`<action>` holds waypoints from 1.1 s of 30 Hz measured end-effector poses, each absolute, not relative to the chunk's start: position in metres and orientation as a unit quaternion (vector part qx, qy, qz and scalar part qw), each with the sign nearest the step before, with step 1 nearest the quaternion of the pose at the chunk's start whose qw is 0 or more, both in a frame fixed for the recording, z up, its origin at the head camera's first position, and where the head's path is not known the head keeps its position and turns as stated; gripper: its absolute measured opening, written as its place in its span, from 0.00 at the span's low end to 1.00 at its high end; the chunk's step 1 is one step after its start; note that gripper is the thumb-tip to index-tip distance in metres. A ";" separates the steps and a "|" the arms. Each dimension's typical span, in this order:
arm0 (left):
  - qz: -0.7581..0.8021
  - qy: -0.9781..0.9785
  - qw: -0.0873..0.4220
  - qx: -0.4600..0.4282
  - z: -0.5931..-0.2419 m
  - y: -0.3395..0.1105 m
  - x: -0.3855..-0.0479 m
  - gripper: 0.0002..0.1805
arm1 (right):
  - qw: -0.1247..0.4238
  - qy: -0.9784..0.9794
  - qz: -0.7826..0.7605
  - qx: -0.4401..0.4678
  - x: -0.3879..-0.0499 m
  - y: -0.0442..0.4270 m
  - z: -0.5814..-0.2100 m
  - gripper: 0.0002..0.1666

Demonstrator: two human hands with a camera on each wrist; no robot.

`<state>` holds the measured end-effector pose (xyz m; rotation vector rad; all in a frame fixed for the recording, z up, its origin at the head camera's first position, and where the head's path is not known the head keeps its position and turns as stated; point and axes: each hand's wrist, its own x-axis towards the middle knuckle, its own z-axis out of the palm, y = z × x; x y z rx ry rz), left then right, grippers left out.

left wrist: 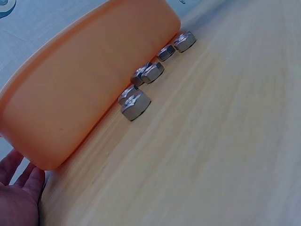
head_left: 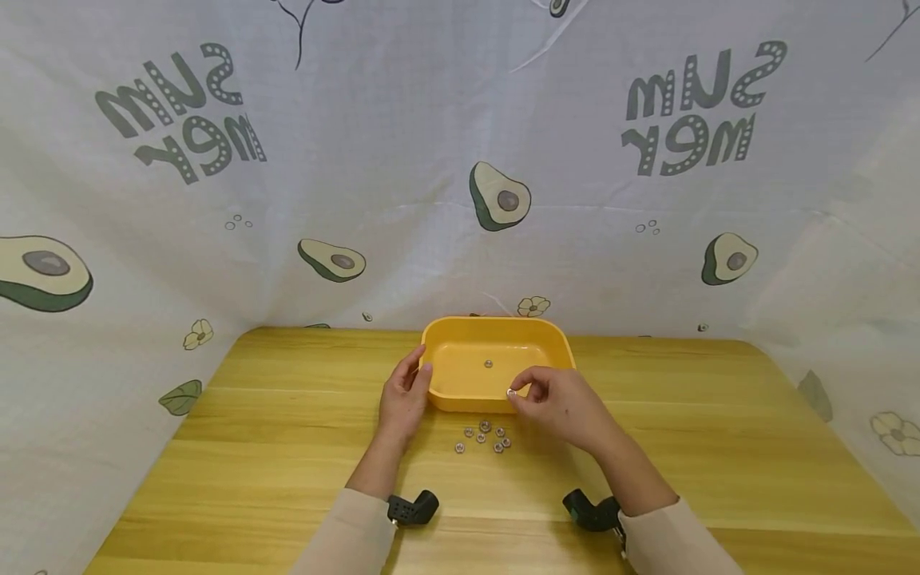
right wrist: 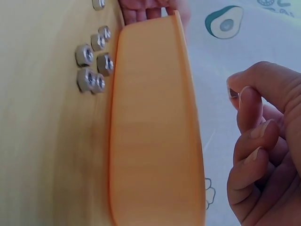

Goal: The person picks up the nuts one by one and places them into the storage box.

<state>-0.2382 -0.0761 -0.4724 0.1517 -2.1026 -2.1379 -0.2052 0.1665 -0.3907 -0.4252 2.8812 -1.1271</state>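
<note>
A yellow plastic tray [head_left: 467,403] stands on the wooden table. My left hand [head_left: 405,397] rests against its left end, fingers fairly straight along the outer wall and the thumb at the rim. Between thumb and index finger, my right hand [head_left: 564,407] pinches a small metal nut [right wrist: 232,91] over the tray's front rim. One nut [head_left: 488,363] lies on the tray's floor. Several hex nuts [head_left: 485,426] are grouped on the table just in front of the tray; the left wrist view shows nuts [left wrist: 136,105] close to its wall.
The wooden table [head_left: 302,431] extends to both sides and in front of the tray. Behind it hangs a white cloth [head_left: 402,160] printed with avocados and lettering, which also falls along both sides. Each wrist carries a black camera mount [head_left: 413,509].
</note>
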 end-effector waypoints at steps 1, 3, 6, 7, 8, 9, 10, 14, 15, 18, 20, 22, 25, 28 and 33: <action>-0.710 -0.699 0.069 0.051 -0.473 -0.076 -0.238 0.24 | 0.009 0.924 -0.357 -0.136 -0.207 0.166 -0.389 0.04; -0.709 -0.700 0.069 0.050 -0.472 -0.077 -0.238 0.24 | 0.009 0.927 -0.350 -0.137 -0.212 0.164 -0.387 0.05; -0.709 -0.699 0.070 0.051 -0.473 -0.078 -0.238 0.24 | 0.011 0.928 -0.344 -0.142 -0.221 0.162 -0.384 0.05; -0.711 -0.698 0.069 0.051 -0.473 -0.078 -0.239 0.24 | 0.012 0.928 -0.343 -0.143 -0.224 0.162 -0.384 0.05; -0.710 -0.699 0.069 0.052 -0.473 -0.079 -0.239 0.24 | 0.013 0.928 -0.344 -0.143 -0.228 0.161 -0.383 0.05; -0.710 -0.698 0.070 0.052 -0.474 -0.079 -0.239 0.24 | 0.015 0.928 -0.345 -0.142 -0.232 0.161 -0.383 0.05; -0.712 -0.697 0.070 0.052 -0.474 -0.079 -0.239 0.24 | 0.018 0.927 -0.348 -0.140 -0.235 0.160 -0.383 0.06; -0.710 -0.698 0.072 0.053 -0.474 -0.079 -0.239 0.24 | 0.031 0.927 -0.351 -0.130 -0.251 0.158 -0.386 0.07; -0.710 -0.698 0.073 0.052 -0.475 -0.079 -0.240 0.24 | 0.034 0.927 -0.350 -0.127 -0.255 0.158 -0.387 0.08; -0.710 -0.698 0.074 0.054 -0.475 -0.078 -0.240 0.24 | 0.043 0.931 -0.343 -0.121 -0.266 0.155 -0.391 0.09; -0.711 -0.697 0.073 0.054 -0.476 -0.078 -0.241 0.24 | 0.045 0.933 -0.338 -0.119 -0.273 0.153 -0.394 0.09; -0.711 -0.698 0.073 0.054 -0.475 -0.078 -0.241 0.24 | 0.048 0.933 -0.337 -0.117 -0.281 0.152 -0.397 0.08; -0.710 -0.699 0.072 0.056 -0.475 -0.078 -0.240 0.24 | 0.057 0.931 -0.345 -0.104 -0.291 0.151 -0.401 0.08; -0.708 -0.700 0.070 0.058 -0.474 -0.078 -0.240 0.24 | 0.073 0.926 -0.361 -0.077 -0.301 0.150 -0.405 0.10; -0.710 -0.698 0.062 0.067 -0.472 -0.077 -0.239 0.23 | 0.089 0.920 -0.379 -0.045 -0.311 0.150 -0.409 0.13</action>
